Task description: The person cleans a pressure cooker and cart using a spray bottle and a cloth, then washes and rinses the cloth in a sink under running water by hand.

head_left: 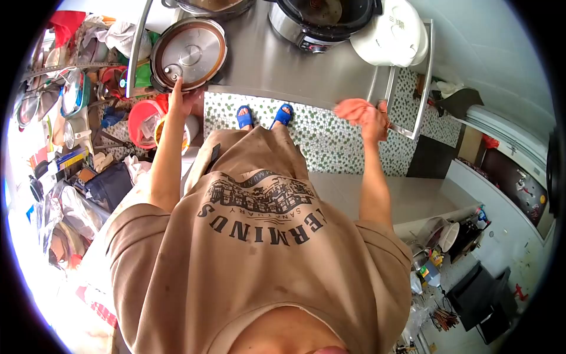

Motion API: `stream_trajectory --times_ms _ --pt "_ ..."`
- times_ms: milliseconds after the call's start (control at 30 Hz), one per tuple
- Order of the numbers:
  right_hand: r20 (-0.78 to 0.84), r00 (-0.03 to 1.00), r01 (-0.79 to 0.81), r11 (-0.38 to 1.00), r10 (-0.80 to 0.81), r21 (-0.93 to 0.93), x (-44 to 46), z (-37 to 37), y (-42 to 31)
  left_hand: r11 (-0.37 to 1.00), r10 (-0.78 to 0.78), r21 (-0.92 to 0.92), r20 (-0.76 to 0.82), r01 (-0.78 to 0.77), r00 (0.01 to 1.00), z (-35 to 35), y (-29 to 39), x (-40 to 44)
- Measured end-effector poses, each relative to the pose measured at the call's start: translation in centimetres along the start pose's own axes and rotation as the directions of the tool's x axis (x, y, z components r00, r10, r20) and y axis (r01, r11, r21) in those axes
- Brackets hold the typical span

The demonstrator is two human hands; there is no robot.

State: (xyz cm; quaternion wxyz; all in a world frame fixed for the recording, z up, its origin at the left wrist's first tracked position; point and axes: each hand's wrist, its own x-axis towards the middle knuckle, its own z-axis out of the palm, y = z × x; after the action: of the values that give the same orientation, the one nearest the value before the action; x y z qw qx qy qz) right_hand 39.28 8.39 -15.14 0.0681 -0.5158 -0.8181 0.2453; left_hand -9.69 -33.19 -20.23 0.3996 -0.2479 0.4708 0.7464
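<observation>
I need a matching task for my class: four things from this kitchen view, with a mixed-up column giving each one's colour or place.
Things:
1. Cloth
2. Round metal lid
3. Sandals
4. White plastic item

Colour or place:
A. Blue
B. Beside the black-and-silver cooker
C. In the right hand
D. Touched by the left hand

Pairs: 1-C, 2-D, 3-A, 4-B

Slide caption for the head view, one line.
Head view: left hand holding a round metal lid by its edge, right hand gripping a bunched orange-pink cloth near the steel table.
</observation>
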Motion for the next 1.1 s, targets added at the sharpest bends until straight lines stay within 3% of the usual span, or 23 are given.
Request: stream_trajectory --times_ms 33,67,133,200,267,300,367,400,433,467,500,533,567,600,633,667,700,800,900,967,1033,1067,1100 --pt "-0.173 0.953 0.179 0.926 -0.247 -0.334 0.3 1.4 2.2 0.998 -0.047 0.029 -0.008 0.048 0.999 -1.4 0.4 1.1" --pt "-0.188 0.980 -0.112 0.949 0.057 -0.294 1.4 4.1 3.5 0.994 -0.023 0.112 0.049 0.017 0.999 0.6 0.4 -0.2" --pt "-0.466 0.883 -0.028 0.985 -0.055 -0.169 0.8 8.3 -3.1 0.950 0.081 0.282 0.180 -0.131 0.980 2.9 0.2 -3.1" --pt "-0.258 0.950 0.042 0.890 -0.176 -0.453 0.2 13.0 -11.3 0.949 0.167 0.222 0.249 -0.224 0.954 3.9 0.2 -3.1" --pt "-0.079 0.980 0.186 0.982 -0.183 0.021 2.7 19.7 -18.6 0.932 0.245 0.157 0.393 -0.327 0.887 5.2 0.3 -0.3" --pt "-0.027 0.968 0.252 0.966 -0.251 0.050 1.9 19.4 -22.6 0.970 0.234 -0.037 0.402 -0.239 0.885 5.0 -0.6 1.7" --pt "0.106 0.839 0.500 0.834 -0.533 0.236 3.0 18.0 -26.5 0.991 0.109 0.042 0.257 -0.123 0.960 3.6 -1.8 3.7" --pt "0.352 0.858 0.245 0.901 -0.373 0.357 2.3 13.0 -29.6 0.994 0.107 -0.015 0.332 -0.108 0.937 5.5 -2.5 0.0" --pt "0.227 0.750 0.419 0.711 -0.621 0.564 5.7 21.4 -27.6 0.971 0.238 -0.151 0.523 -0.186 0.818 7.3 -2.8 -2.2" --pt "0.081 0.575 0.526 0.444 -0.814 0.725 8.9 29.4 -25.6 0.982 0.188 -0.099 0.549 -0.159 0.814 6.7 -3.7 -3.2" --pt "0.191 0.816 0.518 0.836 -0.546 0.179 1.7 15.1 -29.5 0.993 0.109 -0.018 0.512 -0.117 0.852 6.8 -3.9 -3.3" --pt "0.184 0.776 0.608 0.793 -0.604 0.041 1.7 18.8 -28.1 0.995 0.062 0.037 0.480 -0.091 0.875 6.9 -4.2 -3.5" --pt "0.485 0.681 0.700 0.682 -0.549 -0.211 1.2 19.3 -27.5 0.995 0.033 0.068 0.454 -0.072 0.890 6.9 -4.5 -3.8" --pt "0.424 0.717 0.678 0.693 -0.553 -0.245 -0.7 18.4 -27.5 0.993 0.019 0.097 0.432 -0.067 0.902 6.9 -4.5 -4.2" --pt "0.538 0.698 0.466 0.870 -0.472 0.159 -1.8 15.5 -28.1 0.991 0.009 0.120 0.413 -0.064 0.911 7.1 -4.2 -4.3" --pt "0.448 0.720 0.592 0.806 -0.529 0.000 -2.0 15.4 -28.8 0.989 0.005 0.134 0.388 -0.062 0.922 7.3 -3.8 -4.4" --pt "0.495 0.690 0.614 0.789 -0.528 -0.015 -1.5 15.3 -28.0 0.987 0.003 0.150 0.360 -0.061 0.933 6.9 -3.7 -4.5" --pt "0.669 0.522 0.674 0.737 -0.528 0.055 2.8 13.4 -25.1 0.976 -0.003 0.207 0.314 -0.066 0.949 7.1 -2.5 -3.3" --pt "0.832 0.320 0.620 0.764 -0.454 0.179 6.3 10.5 -19.7 0.965 -0.019 0.256 0.281 -0.056 0.960 6.2 -2.9 -1.9" --pt "0.905 0.128 0.519 0.805 -0.406 0.287 7.5 9.5 -15.1 0.959 -0.023 0.278 0.267 -0.054 0.963 5.5 -3.5 -0.5" --pt "0.899 -0.044 0.294 0.854 -0.436 0.429 9.1 11.4 -8.9 0.948 -0.032 0.315 0.260 -0.053 0.965 5.2 -4.0 0.0" --pt "0.749 0.061 -0.130 0.738 -0.660 0.662 9.6 14.0 -4.2 0.939 -0.032 0.337 0.258 -0.059 0.966 4.9 -4.2 0.2" --pt "0.789 0.210 -0.078 0.794 -0.578 0.603 6.9 9.2 -7.0 0.928 -0.033 0.366 0.254 -0.065 0.967 3.9 -4.7 1.2"
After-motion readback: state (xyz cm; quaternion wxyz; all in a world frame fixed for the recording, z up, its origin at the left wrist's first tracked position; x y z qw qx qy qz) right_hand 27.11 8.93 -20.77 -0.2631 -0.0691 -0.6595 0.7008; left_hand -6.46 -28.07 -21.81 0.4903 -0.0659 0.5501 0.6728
